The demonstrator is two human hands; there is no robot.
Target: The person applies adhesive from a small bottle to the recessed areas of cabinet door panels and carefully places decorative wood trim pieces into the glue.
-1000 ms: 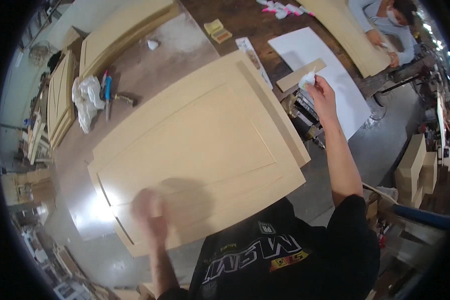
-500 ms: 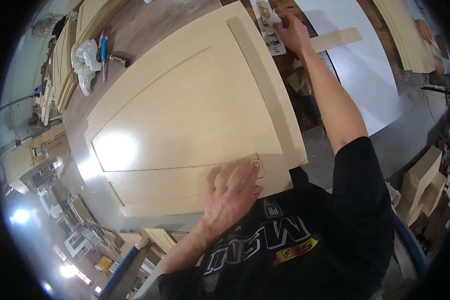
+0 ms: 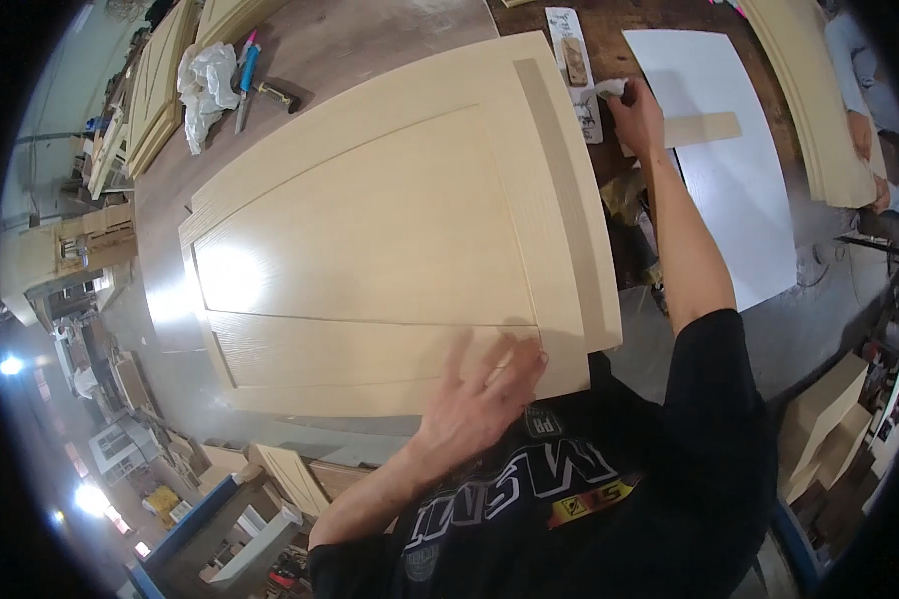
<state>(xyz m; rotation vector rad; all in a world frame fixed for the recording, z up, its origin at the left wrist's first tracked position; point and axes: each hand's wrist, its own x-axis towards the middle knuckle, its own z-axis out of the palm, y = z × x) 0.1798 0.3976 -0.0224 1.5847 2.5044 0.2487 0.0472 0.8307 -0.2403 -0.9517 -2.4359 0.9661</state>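
Across a smooth grey-brown table lie pale yellow, wood-grained rectangular panels, at least two, stacked; an offset edge shows on the right, and their near side sits close to the body, presumably for easy reach. Right of them is one white, curved-edged sheet. Between stack and sheet lies one long white flat strip, and one thin beige slat crosses the sheet's left edge. Of two hands, the left hand has its grip spread over the panels' near right corner, perhaps to steady them; contact is blurred. The right hand reaches past them, its grip pinching one small white object, partly hidden. One tan rectangular block rests on the strip.
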